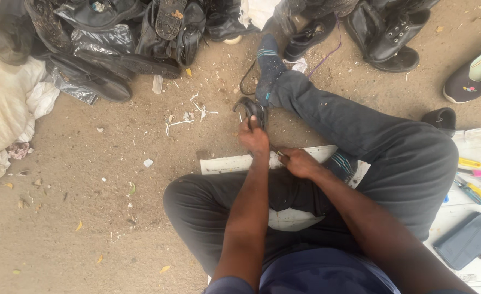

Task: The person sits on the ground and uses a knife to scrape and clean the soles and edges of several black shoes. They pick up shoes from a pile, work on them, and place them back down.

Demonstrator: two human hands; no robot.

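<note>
Seen from the head camera: a person sits on sandy ground, one leg folded, the other stretched toward the far side, foot in a dark sock (268, 68) with teal stripes. The left hand (253, 137) is closed around a dark curved piece (250, 108), apparently a shoe part or strap, pressed against the ground just beside the socked heel. The right hand (297, 161) is closed too, fingers pinched on a slim tool (277, 151); what kind is hard to tell at this size. The two hands sit close together, near the middle of the scene.

The dark piece looks light and pliable, likely leather or rubber that bends rather than breaks, so a firm pinch at its near end, where the left hand has it, seems the sound place to hold. Its arch bows toward the far side and slightly left; its long axis runs roughly near to far.

A white board (235, 163) lies under the legs. Worn black shoes (115, 49) are heaped at far left beside a pale sack (1, 103). At right, yellow and pink hand tools (477, 179) and a grey case (467, 239) rest on more white board, with a dark slip-on shoe (475, 73) beyond.
</note>
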